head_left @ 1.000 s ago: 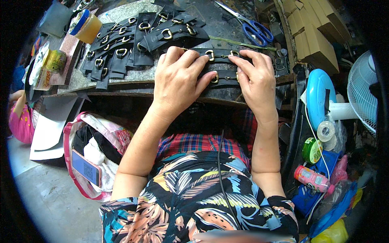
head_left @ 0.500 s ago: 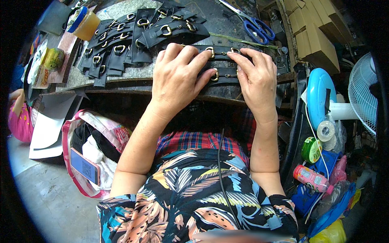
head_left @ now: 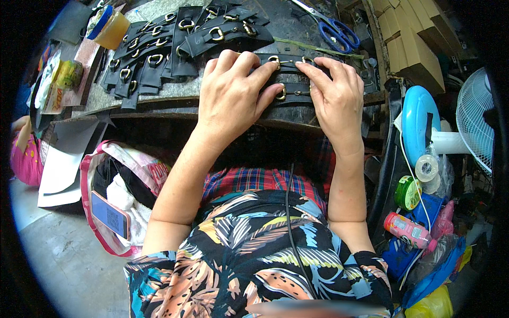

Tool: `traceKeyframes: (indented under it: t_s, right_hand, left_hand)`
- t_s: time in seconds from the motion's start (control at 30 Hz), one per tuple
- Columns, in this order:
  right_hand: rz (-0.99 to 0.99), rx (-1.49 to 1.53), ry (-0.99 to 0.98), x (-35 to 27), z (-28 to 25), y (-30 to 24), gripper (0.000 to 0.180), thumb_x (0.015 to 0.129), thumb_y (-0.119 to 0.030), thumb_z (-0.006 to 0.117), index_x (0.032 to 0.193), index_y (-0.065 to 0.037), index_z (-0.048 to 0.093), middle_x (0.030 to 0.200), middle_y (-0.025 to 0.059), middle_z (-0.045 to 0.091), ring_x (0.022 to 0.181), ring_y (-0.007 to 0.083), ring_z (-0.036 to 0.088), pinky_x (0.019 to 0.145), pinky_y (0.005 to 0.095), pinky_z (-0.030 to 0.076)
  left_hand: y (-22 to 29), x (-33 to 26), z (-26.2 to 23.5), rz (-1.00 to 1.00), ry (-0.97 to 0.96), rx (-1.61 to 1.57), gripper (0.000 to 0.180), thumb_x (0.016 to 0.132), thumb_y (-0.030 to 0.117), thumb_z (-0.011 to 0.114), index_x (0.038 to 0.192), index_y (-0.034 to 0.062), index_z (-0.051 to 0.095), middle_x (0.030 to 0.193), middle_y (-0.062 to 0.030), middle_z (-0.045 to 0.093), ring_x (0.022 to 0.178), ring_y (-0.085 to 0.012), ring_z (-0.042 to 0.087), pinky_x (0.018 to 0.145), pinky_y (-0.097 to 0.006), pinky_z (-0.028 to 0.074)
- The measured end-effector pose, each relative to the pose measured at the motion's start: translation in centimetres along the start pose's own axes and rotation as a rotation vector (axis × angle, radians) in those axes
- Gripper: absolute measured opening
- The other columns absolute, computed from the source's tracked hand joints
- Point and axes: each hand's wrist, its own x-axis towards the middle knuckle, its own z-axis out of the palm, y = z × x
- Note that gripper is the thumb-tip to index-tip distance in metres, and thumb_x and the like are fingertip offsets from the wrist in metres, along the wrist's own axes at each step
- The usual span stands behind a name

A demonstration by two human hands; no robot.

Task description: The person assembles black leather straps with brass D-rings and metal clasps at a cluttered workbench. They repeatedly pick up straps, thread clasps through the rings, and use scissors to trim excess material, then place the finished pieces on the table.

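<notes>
Two black straps with brass-coloured rings and small metal hooks lie one behind the other at the table's near edge. On the far strap (head_left: 288,58), the index finger of my left hand (head_left: 227,98) presses beside a ring, while its thumb rests by the ring of the near strap (head_left: 296,87). My right hand (head_left: 338,95) is curled over the right ends of both straps, its index fingertip at the far strap's metal fitting. Some of each strap is hidden under my fingers. A pile of similar black straps (head_left: 222,46) lies to the left and beyond.
Blue-handled scissors (head_left: 339,37) lie on the far right of the table. A tub (head_left: 114,31) stands at the far left. To the right are cardboard boxes (head_left: 416,58), a fan (head_left: 473,119) and a pink bottle (head_left: 407,230). A bag with a phone (head_left: 110,214) sits at lower left.
My right index fingertip has shifted slightly left along the far strap's fitting. My left hand stays at the straps, and the whole view has tilted a little.
</notes>
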Motion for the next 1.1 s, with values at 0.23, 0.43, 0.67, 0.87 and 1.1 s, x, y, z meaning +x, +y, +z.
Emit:
traceKeyframes:
  t_s: [0.23, 0.43, 0.67, 0.87, 1.1]
  right_hand:
    - [-0.007, -0.008, 0.019, 0.06, 0.16, 0.06, 0.037, 0.082, -0.011, 0.075, 0.118, -0.021, 0.077, 0.115, 0.0051, 0.068, 0.110, 0.0266, 0.060, 0.096, 0.0446, 0.044]
    - [0.002, 0.002, 0.035, -0.01, 0.41, 0.19, 0.032, 0.085, -0.012, 0.073, 0.115, -0.020, 0.077, 0.114, 0.0039, 0.068, 0.109, 0.0258, 0.061, 0.097, 0.0448, 0.044]
    - [-0.001, 0.009, 0.046, -0.17, 0.55, 0.37, 0.032, 0.086, -0.012, 0.072, 0.117, -0.020, 0.077, 0.114, 0.0034, 0.069, 0.109, 0.0254, 0.061, 0.098, 0.0451, 0.043]
    - [-0.003, 0.010, 0.047, -0.20, 0.56, 0.39, 0.032, 0.086, -0.012, 0.073, 0.117, -0.021, 0.077, 0.114, 0.0033, 0.069, 0.109, 0.0252, 0.061, 0.099, 0.0450, 0.043]
    - [0.010, 0.037, 0.046, -0.24, 0.66, 0.45, 0.034, 0.086, -0.012, 0.074, 0.118, -0.022, 0.077, 0.113, 0.0031, 0.069, 0.108, 0.0250, 0.062, 0.098, 0.0443, 0.044]
  left_hand:
    - [-0.02, -0.02, -0.08, -0.001, -0.008, 0.004, 0.036, 0.088, 0.039, 0.075, 0.117, 0.0174, 0.075, 0.104, -0.0046, 0.064, 0.100, -0.0265, 0.058, 0.085, -0.040, 0.046]
    - [-0.24, -0.06, 0.21, 0.008, 0.039, -0.005, 0.031, 0.088, 0.034, 0.075, 0.113, 0.0151, 0.076, 0.102, -0.0045, 0.064, 0.098, -0.0261, 0.058, 0.085, -0.040, 0.046]
    - [-0.58, -0.16, 0.57, 0.033, 0.072, -0.005, 0.023, 0.091, 0.026, 0.073, 0.111, 0.0152, 0.076, 0.106, -0.0031, 0.065, 0.098, -0.0249, 0.058, 0.084, -0.039, 0.046]
    - [-0.47, -0.13, 0.51, 0.035, 0.066, 0.020, 0.023, 0.091, 0.027, 0.073, 0.110, 0.0156, 0.076, 0.103, -0.0026, 0.065, 0.097, -0.0245, 0.058, 0.084, -0.039, 0.046]
    - [-0.47, -0.20, 0.52, 0.035, 0.069, 0.019, 0.023, 0.091, 0.028, 0.073, 0.110, 0.0157, 0.076, 0.102, -0.0021, 0.065, 0.097, -0.0242, 0.058, 0.083, -0.039, 0.046]
